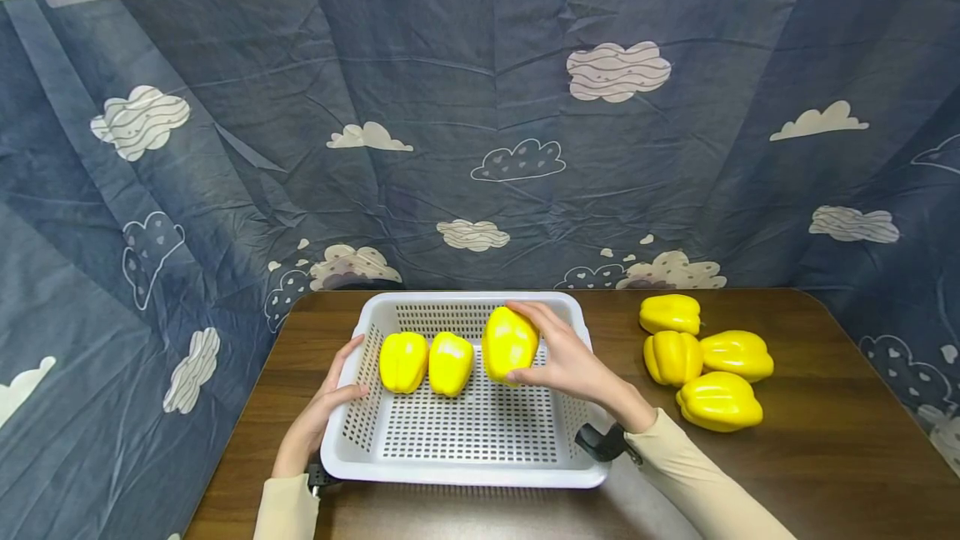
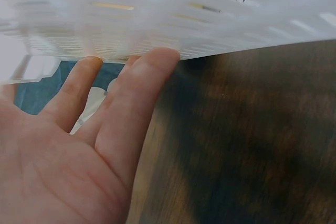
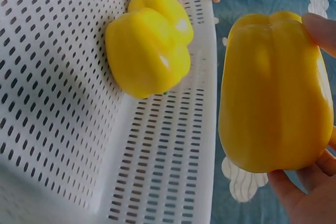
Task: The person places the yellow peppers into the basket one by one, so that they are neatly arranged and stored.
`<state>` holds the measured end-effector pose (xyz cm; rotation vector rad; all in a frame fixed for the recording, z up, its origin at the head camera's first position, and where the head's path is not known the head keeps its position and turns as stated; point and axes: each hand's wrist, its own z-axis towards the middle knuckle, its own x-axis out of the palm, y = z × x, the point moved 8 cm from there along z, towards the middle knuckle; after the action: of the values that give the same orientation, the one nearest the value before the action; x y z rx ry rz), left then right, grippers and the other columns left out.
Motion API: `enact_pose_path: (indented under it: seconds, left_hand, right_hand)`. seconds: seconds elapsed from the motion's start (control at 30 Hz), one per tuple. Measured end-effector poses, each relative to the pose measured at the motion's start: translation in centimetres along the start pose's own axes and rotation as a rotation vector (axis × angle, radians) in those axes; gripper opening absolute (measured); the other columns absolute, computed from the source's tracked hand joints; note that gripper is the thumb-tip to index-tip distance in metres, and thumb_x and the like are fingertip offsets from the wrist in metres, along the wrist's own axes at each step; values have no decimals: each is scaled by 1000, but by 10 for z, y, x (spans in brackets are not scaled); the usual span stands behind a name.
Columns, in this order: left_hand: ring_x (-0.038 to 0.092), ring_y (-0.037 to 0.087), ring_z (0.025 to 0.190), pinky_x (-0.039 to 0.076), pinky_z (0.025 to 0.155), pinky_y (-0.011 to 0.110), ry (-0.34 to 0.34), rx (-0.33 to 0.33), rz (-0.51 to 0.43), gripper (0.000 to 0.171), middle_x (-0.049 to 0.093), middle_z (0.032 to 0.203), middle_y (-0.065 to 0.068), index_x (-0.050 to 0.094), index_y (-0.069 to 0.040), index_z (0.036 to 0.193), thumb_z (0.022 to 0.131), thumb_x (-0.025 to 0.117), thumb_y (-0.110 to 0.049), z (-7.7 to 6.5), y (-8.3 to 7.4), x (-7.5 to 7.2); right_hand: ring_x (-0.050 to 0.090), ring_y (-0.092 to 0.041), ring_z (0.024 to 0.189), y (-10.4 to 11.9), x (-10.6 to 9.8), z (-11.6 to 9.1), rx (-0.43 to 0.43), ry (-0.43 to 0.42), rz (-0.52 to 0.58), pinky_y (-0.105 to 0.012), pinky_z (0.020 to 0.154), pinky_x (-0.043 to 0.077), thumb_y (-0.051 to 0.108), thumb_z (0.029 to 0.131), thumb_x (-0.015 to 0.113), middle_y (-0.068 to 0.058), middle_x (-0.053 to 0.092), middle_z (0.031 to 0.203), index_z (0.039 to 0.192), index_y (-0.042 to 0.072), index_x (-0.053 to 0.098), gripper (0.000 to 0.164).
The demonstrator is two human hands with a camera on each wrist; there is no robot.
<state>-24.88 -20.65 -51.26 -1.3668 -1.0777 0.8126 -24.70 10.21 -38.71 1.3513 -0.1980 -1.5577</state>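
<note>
A white perforated plastic basket (image 1: 468,476) sits on the table. My left hand (image 1: 318,415) is at its left side, and in the left wrist view the mostly straight fingers (image 2: 134,95) touch the outer wall. My right hand (image 1: 566,361) grips a yellow bell pepper (image 1: 508,344) between thumb and fingers, above the right part of the basket. The right wrist view shows this held pepper (image 3: 275,95) from close by. Inside the basket, toward the left, two yellow bell peppers, one at the left (image 1: 403,362) and one beside it (image 1: 451,364), stand side by side.
Several more yellow bell peppers (image 1: 720,401) lie grouped on the brown wooden table (image 1: 817,448), right of the basket. A dark blue cloth (image 1: 450,107) with cloud prints hangs behind the table and along both sides.
</note>
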Motion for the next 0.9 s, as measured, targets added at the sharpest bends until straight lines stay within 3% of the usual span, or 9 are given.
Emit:
enact_pose_path:
  seconds: [0.17,0.9]
  left_hand:
    - [28,50,126,43,85,54,-15,-9,-3,76,3,155,14,9,-31,151,90,47,-6,0,0,0]
    - [27,51,127,43,85,54,-9,-5,3,76,1,156,15,9,-29,152,90,47,-7,-1,0,0]
  right_hand:
    - [46,-31,121,-3,7,9,-3,10,-8,-51,96,39,18,65,85,-15,46,135,140,2,42,88]
    - [49,-27,113,-31,39,25,148,105,-7,-48,91,41,15,64,83,-10,46,135,140,4,42,87]
